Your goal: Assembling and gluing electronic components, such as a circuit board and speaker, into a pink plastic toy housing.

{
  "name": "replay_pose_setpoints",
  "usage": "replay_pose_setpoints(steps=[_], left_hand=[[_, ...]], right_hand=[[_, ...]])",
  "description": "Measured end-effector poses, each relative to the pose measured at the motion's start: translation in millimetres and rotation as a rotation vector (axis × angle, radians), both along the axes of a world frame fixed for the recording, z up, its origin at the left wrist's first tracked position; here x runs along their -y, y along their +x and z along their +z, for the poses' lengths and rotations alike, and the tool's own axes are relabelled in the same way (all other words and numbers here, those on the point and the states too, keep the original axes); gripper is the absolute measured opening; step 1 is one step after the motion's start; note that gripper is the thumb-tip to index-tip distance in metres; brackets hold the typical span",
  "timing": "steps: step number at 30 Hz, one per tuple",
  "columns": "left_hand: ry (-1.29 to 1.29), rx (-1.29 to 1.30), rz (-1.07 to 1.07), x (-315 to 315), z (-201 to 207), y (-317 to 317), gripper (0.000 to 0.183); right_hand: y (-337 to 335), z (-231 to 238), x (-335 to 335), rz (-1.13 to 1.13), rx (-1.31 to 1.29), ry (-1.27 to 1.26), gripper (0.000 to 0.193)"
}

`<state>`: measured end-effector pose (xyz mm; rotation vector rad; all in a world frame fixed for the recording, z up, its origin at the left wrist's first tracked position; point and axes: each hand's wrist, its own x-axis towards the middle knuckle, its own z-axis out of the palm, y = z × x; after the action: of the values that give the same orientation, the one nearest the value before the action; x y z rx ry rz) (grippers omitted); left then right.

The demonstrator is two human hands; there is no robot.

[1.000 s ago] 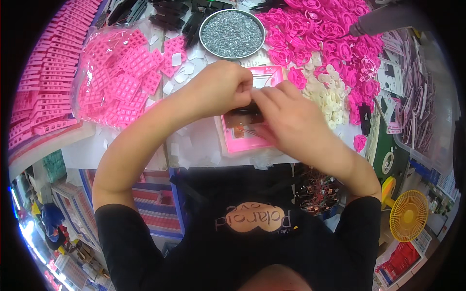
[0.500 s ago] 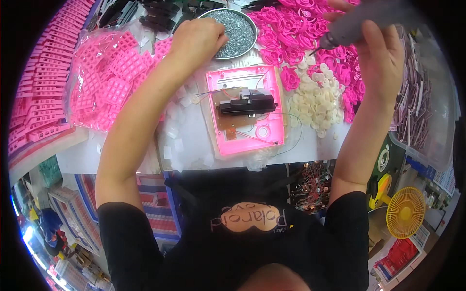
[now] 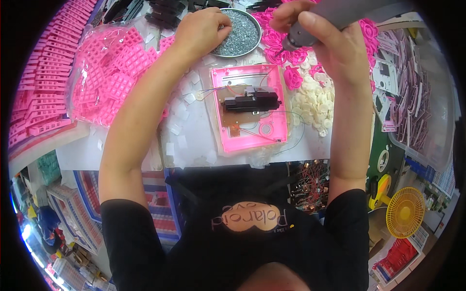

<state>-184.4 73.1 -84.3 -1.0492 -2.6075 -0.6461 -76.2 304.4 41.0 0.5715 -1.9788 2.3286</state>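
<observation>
My left hand is at the left rim of a round metal dish full of small silvery screws. Its fingers are curled and pinched together over the screws; whatever lies between them is too small to make out. In my right hand is a grey electric screwdriver, its nose pointing down and left above pink parts. Below and between my hands lies an open pink plastic casing. Inside it sit a black mechanism, a brown circuit board and thin wires.
Bagged pink grid pieces lie left, beside stacked pink strips. Pink ring-shaped parts and cream discs are heaped right of the casing. A clear bin holds flat parts. A yellow fan stands lower right.
My right hand has brought the screwdriver left, nearer the dish. My left hand has shifted slightly up and right, still at the screws. The casing appears slightly further right in the view.
</observation>
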Motion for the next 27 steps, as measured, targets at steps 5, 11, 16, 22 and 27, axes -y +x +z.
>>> replay_pose_setpoints(steps=[5,11,16,22,27], left_hand=[[0.259,0.064,-0.058,1,29,34,0.02],[0.309,0.194,-0.308,13,57,165,0.018],[0.412,0.104,-0.269,11,54,177,0.018],[0.404,0.045,-0.303,12,54,172,0.023],[0.302,0.096,-0.125,15,69,175,0.039]], right_hand=[[20,-5,-3,0.024,-0.077,0.05,0.047],[79,-2,31,0.057,-0.189,-0.236,0.049],[97,-1,39,0.035,-0.216,-0.178,0.047],[99,0,45,0.036,-0.181,-0.132,0.04],[94,-7,42,0.015,-0.238,-0.061,0.038]])
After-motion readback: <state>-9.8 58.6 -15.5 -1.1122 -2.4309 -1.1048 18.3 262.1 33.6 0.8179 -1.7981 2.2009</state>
